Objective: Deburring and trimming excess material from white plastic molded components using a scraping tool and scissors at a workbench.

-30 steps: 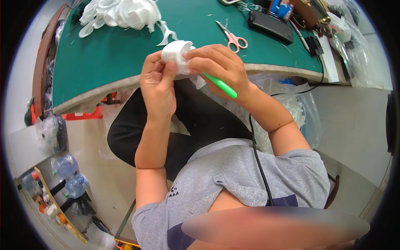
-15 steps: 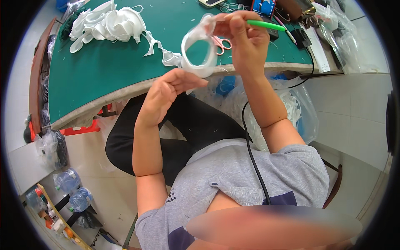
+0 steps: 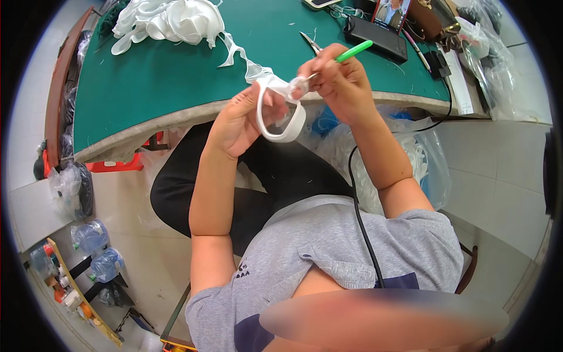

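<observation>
Above the near edge of the table I hold a white fabric loop (image 3: 284,134) between my two hands. My left hand (image 3: 233,126) grips its left side, with fingers showing inside the loop. My right hand (image 3: 346,85) is closed around a thin tool with a green handle (image 3: 355,51), whose slim shaft points down to the left. The right fingertips are at a small pale, see-through part (image 3: 298,87) at the loop's upper right. From the loop a twisted white strip (image 3: 237,53) runs back to a pile of white fabric pieces (image 3: 176,22). Scissor blades (image 3: 311,42) show just behind my right hand.
A green table (image 3: 146,88) spans the top. At its back right are a black box (image 3: 375,38), a phone with a lit screen (image 3: 391,13), a pen (image 3: 417,50) and a brown bag (image 3: 434,17). Below hangs a clear bag of white pieces (image 3: 404,158). A black cable (image 3: 366,234) crosses my front.
My left hand has closed on the loop, which has come lower and nearer. My right hand has moved down, with the green handle now tilted upward. The view has shifted slightly.
</observation>
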Tool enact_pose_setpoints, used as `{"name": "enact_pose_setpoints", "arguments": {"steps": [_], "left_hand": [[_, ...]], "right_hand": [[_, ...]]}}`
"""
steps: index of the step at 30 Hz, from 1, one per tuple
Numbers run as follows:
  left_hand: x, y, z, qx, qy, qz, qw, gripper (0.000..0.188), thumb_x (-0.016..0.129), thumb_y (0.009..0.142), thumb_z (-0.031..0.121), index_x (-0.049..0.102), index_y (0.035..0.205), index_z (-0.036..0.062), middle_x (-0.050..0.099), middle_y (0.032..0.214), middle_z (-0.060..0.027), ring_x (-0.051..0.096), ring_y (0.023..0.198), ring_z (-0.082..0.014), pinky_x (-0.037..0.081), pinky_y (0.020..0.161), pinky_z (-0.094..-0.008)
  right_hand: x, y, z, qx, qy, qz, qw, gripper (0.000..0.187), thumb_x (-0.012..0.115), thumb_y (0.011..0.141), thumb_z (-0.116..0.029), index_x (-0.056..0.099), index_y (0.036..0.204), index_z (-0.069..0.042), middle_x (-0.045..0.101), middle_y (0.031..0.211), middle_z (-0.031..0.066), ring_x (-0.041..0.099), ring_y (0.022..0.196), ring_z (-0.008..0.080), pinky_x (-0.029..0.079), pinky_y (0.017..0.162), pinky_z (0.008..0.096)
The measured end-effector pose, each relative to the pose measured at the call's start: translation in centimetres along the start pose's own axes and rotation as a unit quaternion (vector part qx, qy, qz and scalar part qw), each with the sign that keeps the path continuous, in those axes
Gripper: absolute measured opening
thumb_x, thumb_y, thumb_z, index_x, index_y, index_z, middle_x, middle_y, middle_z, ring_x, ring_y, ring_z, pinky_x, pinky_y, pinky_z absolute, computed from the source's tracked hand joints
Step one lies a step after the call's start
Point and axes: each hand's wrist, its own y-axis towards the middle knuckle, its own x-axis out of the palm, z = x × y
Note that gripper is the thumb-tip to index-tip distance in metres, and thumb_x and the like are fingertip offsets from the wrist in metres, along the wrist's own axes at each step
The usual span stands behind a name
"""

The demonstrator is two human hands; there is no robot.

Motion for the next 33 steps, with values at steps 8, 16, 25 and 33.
{"name": "enact_pose_setpoints", "arguments": {"steps": [8, 16, 25, 33], "left_hand": [[1.1, 0.2, 1.4, 0.130, -0.155, -0.134, 0.970, 0.042, 0.044, 0.099, 0.032, 0.065, 0.082, 0.0003, 0.051, 0.132, -0.0201, 0.042, 0.128, -0.0346, 0.033, 0.106, -0.0446], [3.2, -0.9, 0.3, 0.171, 0.173, 0.024, 0.970, 0.033, 0.055, 0.094, 0.028, 0.068, 0.090, -0.0018, 0.064, 0.097, -0.0093, 0.055, 0.100, -0.0164, 0.045, 0.081, -0.0325], [4.8, -0.5, -1.2, 0.196, 0.298, 0.004, 0.934, 0.038, 0.060, 0.090, 0.031, 0.069, 0.086, -0.0063, 0.041, 0.135, -0.0184, 0.045, 0.120, -0.0254, 0.043, 0.090, -0.0353], [3.7, 0.1, -1.9, 0.134, 0.198, 0.042, 0.970, 0.047, 0.054, 0.094, 0.040, 0.065, 0.105, -0.0050, 0.047, 0.132, -0.0146, 0.051, 0.114, -0.0215, 0.041, 0.091, -0.0318]], "right_hand": [[-4.0, -1.6, -3.0, -0.014, 0.152, 0.151, 0.977, 0.017, 0.050, 0.098, -0.024, 0.052, 0.101, -0.007, 0.060, 0.094, 0.0048, 0.062, 0.084, 0.0152, 0.052, 0.080, 0.0308], [0.6, -1.3, -4.0, -0.099, -0.301, 0.157, 0.935, 0.017, 0.054, 0.096, -0.015, 0.062, 0.101, -0.001, 0.064, 0.087, 0.0072, 0.060, 0.079, 0.0157, 0.049, 0.071, 0.0267], [3.7, 0.2, -0.2, -0.158, -0.625, 0.066, 0.762, 0.034, 0.074, 0.066, -0.003, 0.061, 0.098, -0.002, 0.064, 0.094, 0.0116, 0.063, 0.081, 0.0277, 0.051, 0.073, 0.0342], [2.4, 0.7, 0.2, -0.207, -0.658, 0.069, 0.720, 0.024, 0.067, 0.070, 0.003, 0.059, 0.091, -0.003, 0.061, 0.088, 0.0104, 0.062, 0.078, 0.0279, 0.051, 0.067, 0.0335]]}}
